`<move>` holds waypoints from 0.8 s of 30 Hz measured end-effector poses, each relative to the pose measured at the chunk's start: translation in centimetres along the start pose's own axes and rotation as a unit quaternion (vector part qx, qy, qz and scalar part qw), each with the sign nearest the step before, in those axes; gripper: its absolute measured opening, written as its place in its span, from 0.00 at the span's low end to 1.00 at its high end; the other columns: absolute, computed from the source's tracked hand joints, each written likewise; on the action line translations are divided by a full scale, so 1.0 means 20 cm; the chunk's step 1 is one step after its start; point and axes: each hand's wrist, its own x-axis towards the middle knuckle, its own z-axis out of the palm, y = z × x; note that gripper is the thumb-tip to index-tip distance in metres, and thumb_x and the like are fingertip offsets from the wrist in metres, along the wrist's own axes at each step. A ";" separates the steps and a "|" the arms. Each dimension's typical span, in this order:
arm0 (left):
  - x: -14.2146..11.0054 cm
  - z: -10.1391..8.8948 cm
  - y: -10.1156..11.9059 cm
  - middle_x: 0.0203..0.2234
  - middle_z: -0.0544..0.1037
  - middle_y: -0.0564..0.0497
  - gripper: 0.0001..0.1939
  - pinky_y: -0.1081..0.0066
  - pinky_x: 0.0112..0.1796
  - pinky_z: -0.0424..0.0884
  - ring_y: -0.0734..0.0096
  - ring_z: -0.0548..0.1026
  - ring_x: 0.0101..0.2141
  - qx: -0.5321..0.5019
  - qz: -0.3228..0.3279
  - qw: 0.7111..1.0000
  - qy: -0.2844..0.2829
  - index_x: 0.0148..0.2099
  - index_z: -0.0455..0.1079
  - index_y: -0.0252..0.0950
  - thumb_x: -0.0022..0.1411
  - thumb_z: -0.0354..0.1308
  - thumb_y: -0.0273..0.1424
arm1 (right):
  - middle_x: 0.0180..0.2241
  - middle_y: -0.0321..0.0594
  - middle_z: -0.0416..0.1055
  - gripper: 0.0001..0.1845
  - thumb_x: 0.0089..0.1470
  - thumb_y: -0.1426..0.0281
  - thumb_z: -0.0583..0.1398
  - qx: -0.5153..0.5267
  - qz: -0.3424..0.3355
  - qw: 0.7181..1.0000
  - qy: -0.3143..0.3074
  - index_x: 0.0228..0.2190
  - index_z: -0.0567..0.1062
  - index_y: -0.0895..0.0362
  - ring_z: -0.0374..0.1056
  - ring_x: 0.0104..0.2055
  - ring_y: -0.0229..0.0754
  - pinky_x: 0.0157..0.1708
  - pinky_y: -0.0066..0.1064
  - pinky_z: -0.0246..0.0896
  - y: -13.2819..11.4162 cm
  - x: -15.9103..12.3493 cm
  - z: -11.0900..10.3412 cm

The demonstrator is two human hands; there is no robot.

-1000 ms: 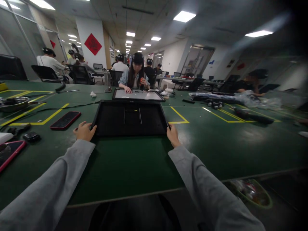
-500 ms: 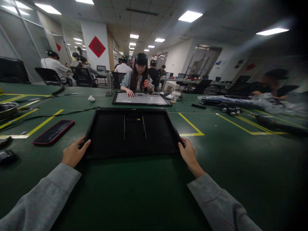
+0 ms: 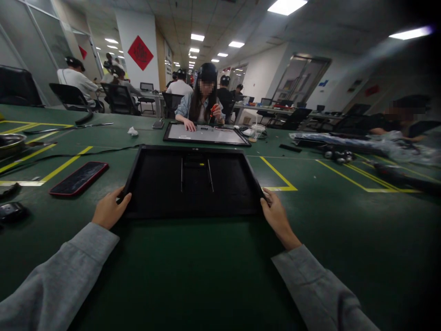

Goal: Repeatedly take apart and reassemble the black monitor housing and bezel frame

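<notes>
A large black flat panel (image 3: 193,181), back side up with two thin metal rails at its middle, lies on the green table (image 3: 193,266) in front of me. My left hand (image 3: 109,209) grips its near left corner, fingers curled over the edge. My right hand (image 3: 275,215) holds the near right corner the same way. Both arms wear grey sleeves.
A red-edged phone (image 3: 78,178) lies left of the panel, with small dark devices (image 3: 12,211) further left. Yellow tape lines (image 3: 279,174) mark the table. Across it a person (image 3: 203,99) works on a light panel (image 3: 206,134). Another person (image 3: 403,122) sits at the right; several sit behind.
The panel and both hands have come nearer to me along the table over the second; in the last half second they barely shifted. The grip on both corners is unchanged.
</notes>
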 end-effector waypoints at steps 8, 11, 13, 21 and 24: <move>0.02 0.07 0.20 0.53 0.76 0.39 0.32 0.56 0.50 0.68 0.51 0.73 0.52 0.036 0.070 0.996 -0.032 0.65 0.64 0.33 0.67 0.43 0.45 | 0.53 0.53 0.70 0.24 0.63 0.59 0.53 -0.103 -0.142 0.984 0.025 0.56 0.69 0.55 0.67 0.55 0.54 0.57 0.56 0.61 -0.23 -0.09 -0.02; -0.01 0.11 0.27 0.54 0.76 0.40 0.32 0.52 0.53 0.64 0.51 0.71 0.55 0.021 0.103 0.993 -0.048 0.64 0.66 0.36 0.68 0.43 0.49 | 0.56 0.50 0.69 0.23 0.65 0.58 0.52 -0.103 -0.184 0.977 -0.044 0.56 0.69 0.53 0.64 0.59 0.53 0.59 0.55 0.60 -0.35 -0.19 0.05; -0.04 0.13 0.30 0.56 0.75 0.41 0.32 0.49 0.56 0.62 0.51 0.69 0.57 -0.006 0.121 0.991 -0.063 0.63 0.67 0.38 0.68 0.41 0.51 | 0.59 0.49 0.67 0.24 0.65 0.57 0.53 -0.125 -0.223 0.961 -0.107 0.58 0.67 0.50 0.62 0.62 0.53 0.59 0.54 0.61 -0.42 -0.24 0.09; -0.02 0.14 0.25 0.56 0.75 0.42 0.35 0.56 0.59 0.63 0.57 0.72 0.57 -0.157 0.101 0.978 -0.091 0.64 0.67 0.34 0.65 0.43 0.51 | 0.47 0.45 0.73 0.15 0.63 0.58 0.59 -0.218 -0.347 0.886 -0.219 0.46 0.75 0.51 0.70 0.50 0.49 0.45 0.43 0.68 -0.48 -0.30 0.11; -0.01 0.14 0.24 0.56 0.76 0.45 0.37 0.59 0.60 0.64 0.58 0.72 0.58 -0.218 0.083 0.968 -0.094 0.63 0.68 0.36 0.64 0.43 0.55 | 0.41 0.45 0.76 0.15 0.66 0.59 0.54 -0.216 -0.364 0.885 -0.193 0.46 0.73 0.54 0.73 0.42 0.47 0.40 0.40 0.67 -0.48 -0.31 0.12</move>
